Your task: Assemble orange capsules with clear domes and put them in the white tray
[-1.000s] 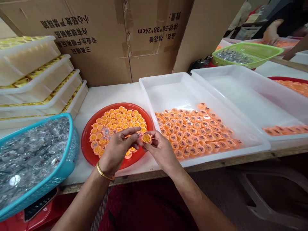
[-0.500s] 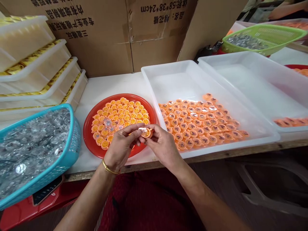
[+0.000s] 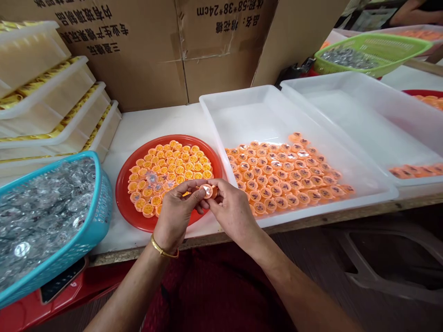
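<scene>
Both my hands meet over the near edge of a red round tray [image 3: 124,203] that holds several small orange cups with yellow filling. My right hand [image 3: 231,213] pinches one small orange cup [image 3: 208,190]. My left hand [image 3: 176,213], with a gold bangle at the wrist, presses a clear lid onto the top of that cup with thumb and fingers. To the right, a white tray [image 3: 242,110] holds rows of orange cups with clear lids on.
A blue basket [image 3: 83,244] full of clear lids stands at the left. Stacked white trays [image 3: 58,110] sit behind it, cardboard boxes [image 3: 145,50] at the back. A second white tray [image 3: 363,115], a green basket [image 3: 374,50] and another person's arm [image 3: 408,16] lie far right.
My left hand has brought a clear lid onto the orange cup held by my right hand. The view has tilted down a little.
</scene>
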`<state>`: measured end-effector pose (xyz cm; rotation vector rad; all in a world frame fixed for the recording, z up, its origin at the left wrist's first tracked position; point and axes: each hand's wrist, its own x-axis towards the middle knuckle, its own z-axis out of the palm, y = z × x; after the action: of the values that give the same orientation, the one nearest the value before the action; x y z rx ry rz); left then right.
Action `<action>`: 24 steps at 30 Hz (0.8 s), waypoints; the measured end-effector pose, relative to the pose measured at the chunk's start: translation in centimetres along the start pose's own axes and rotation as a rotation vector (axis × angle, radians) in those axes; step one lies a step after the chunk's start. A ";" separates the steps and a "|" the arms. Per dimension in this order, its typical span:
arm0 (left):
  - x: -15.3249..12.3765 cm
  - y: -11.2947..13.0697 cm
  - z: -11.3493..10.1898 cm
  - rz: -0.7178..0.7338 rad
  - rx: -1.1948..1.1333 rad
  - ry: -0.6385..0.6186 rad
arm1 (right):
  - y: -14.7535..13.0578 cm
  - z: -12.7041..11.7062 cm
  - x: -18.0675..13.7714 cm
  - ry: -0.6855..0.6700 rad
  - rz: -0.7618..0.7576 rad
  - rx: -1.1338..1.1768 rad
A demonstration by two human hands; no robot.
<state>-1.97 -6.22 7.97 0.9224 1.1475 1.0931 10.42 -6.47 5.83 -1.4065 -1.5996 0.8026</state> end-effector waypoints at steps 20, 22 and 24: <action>-1.0 0.8 -1.4 0.157 0.180 -0.029 | -0.9 -1.2 -0.7 -0.095 0.014 0.423; -0.8 0.8 -1.7 0.160 0.239 -0.026 | -1.0 -1.2 -0.7 -0.088 0.049 0.489; -0.9 0.9 -1.8 0.160 0.388 -0.043 | -1.3 -1.1 -0.9 -0.060 0.102 0.557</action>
<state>-3.99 -6.86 8.65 1.3523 1.2925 0.9876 10.83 -7.63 7.33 -1.0684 -1.2183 1.2462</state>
